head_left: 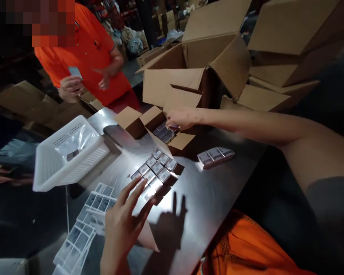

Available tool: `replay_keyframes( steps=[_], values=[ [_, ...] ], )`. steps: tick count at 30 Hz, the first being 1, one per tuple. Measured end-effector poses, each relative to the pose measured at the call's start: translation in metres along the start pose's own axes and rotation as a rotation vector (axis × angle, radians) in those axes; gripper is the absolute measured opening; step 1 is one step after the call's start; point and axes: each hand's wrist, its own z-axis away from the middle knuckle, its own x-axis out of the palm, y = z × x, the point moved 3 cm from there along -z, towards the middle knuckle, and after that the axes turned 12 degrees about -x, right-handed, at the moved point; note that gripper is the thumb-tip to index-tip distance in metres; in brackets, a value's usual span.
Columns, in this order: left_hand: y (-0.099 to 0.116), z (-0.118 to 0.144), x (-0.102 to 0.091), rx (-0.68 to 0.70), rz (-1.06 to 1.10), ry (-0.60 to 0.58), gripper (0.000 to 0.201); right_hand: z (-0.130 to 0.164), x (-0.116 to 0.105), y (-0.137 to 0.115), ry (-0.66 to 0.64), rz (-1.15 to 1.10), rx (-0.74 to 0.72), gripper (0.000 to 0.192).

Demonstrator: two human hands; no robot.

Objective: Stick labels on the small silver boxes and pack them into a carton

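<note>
My left hand [126, 217] is open, its fingers spread over the near edge of a block of small boxes [157, 167] standing in rows on the metal table. The fingertips are at the nearest boxes; whether they touch cannot be seen. Stretched across the table, my right hand [180, 117] reaches into an open cardboard carton [181, 142]. Its fingers are closed on a small box [173, 126], mostly hidden by the hand. Dark-topped small boxes [163, 132] sit packed inside that carton. Right of the block lies a short row of similar small boxes [216, 157].
A white plastic basket [71, 152] with clear plastic inside stands at the left. Sheets with printed panels [77, 236] lie at the near left. Large open cartons [174, 86] rise behind. A co-worker in an orange shirt [88, 57] stands across the table [206, 198], holding a small card-like item.
</note>
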Motion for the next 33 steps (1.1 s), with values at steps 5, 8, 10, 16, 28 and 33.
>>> replay_keyframes(
  steps=[5, 8, 10, 16, 28, 33],
  values=[
    [-0.008, 0.000, 0.003, -0.032, -0.026, -0.025, 0.043, -0.009, 0.013, 0.018, -0.131, 0.117, 0.046, 0.015],
    [-0.010, 0.000, 0.003, -0.040, -0.036, -0.031, 0.043, -0.014, 0.009, 0.023, -0.157, 0.138, 0.047, 0.026],
    [-0.011, 0.000, 0.003, -0.045, -0.046, -0.039, 0.043, -0.020, 0.008, 0.024, -0.190, 0.141, 0.049, 0.027],
    [-0.011, -0.001, 0.001, -0.053, -0.088, -0.053, 0.042, -0.045, 0.017, 0.028, -0.273, 0.047, 0.050, 0.021],
    [-0.014, 0.000, -0.003, -0.081, -0.024, -0.013, 0.039, -0.038, 0.035, 0.036, -0.255, 0.226, -0.057, 0.025],
    [-0.013, -0.001, -0.001, -0.105, -0.020, -0.007, 0.040, -0.033, 0.051, 0.044, -0.113, 0.177, -0.005, 0.021]
  ],
)
